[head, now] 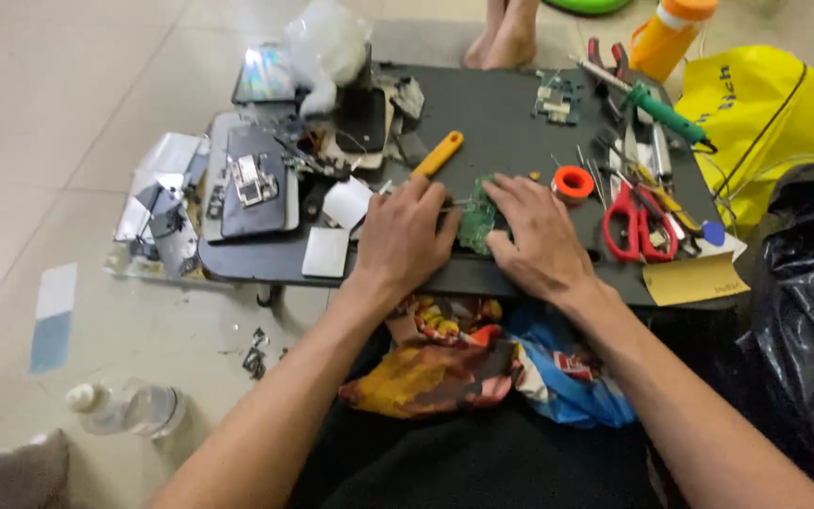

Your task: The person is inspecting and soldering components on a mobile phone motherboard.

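Head view, looking down at low dark table (pixel 520 113). I see both hands meet at front-centre of the top, on a small green circuit board (pixel 476 219).

Left hand (pixel 405 236): palm down, fingers curled onto the board's left edge, pressing/gripping it; fingertip detail hidden, so exact pinch unclear. Right hand (pixel 537 236): palm down, fingers spread over the board's right side, holding it flat against the table. Board lies between the two hands, mostly covered, only a middle strip shows.

Near items, L to R:
- yellow-handled tool (pixel 439 153), tilted, just behind left hand; I can't tell if it touches.
- white square pads (pixel 327 250) at table's front-left edge.
- opened phone body w/ metal bracket (pixel 254 179), far left, among loose parts.
- orange tape roll (pixel 573 182), just beside right hand's fingertips.
- red-handled scissors (pixel 635 221), right of that hand, apart from it.
- green-handled tool (pixel 666 115), back right, lying diagonal.
- second circuit board (pixel 556 97), back centre-right.
- tan card (pixel 694 280) at front-right corner.

Off table: yellow bag (pixel 756 113) and black plastic bag (pixel 812 311) at right; clear bottle (pixel 129 407) on tiled floor at lower left; another person's bare feet (pixel 506 38) beyond far edge.
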